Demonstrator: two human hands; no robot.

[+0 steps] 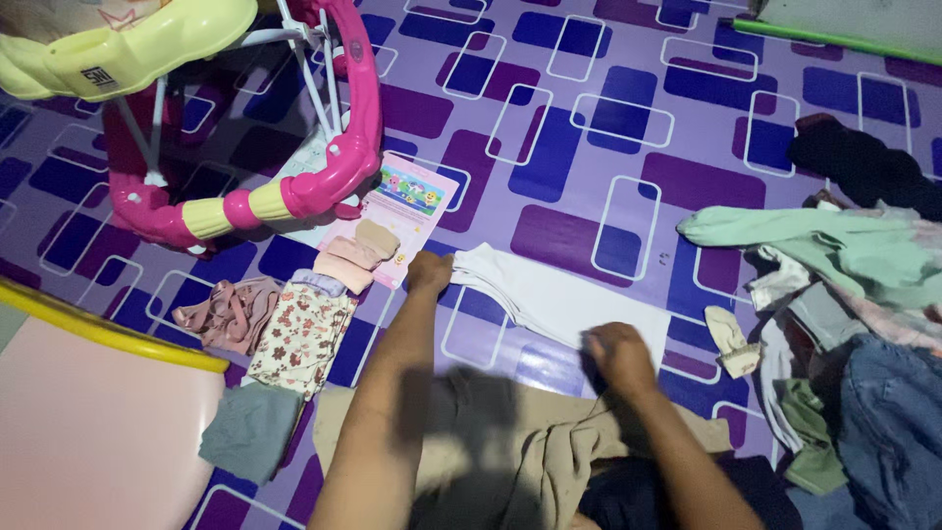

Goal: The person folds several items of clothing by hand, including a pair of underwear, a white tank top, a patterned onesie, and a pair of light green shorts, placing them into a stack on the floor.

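A white garment [549,294] lies stretched flat on the purple patterned floor mat [549,147]. My left hand [429,271] grips its left end, fingers closed on the cloth. At the garment's near right edge my right hand [618,355] pinches the fabric. Below my arms a beige cloth [549,451] lies crumpled across my lap area, with dark fabric under it.
Folded small clothes sit at left: a floral piece [299,336], a pink piece [231,312], a grey piece [250,430], peach pieces [358,250] on a pink picture card [407,196]. A pink and yellow baby walker [245,108] stands far left. Unfolded laundry [844,314] piles at right.
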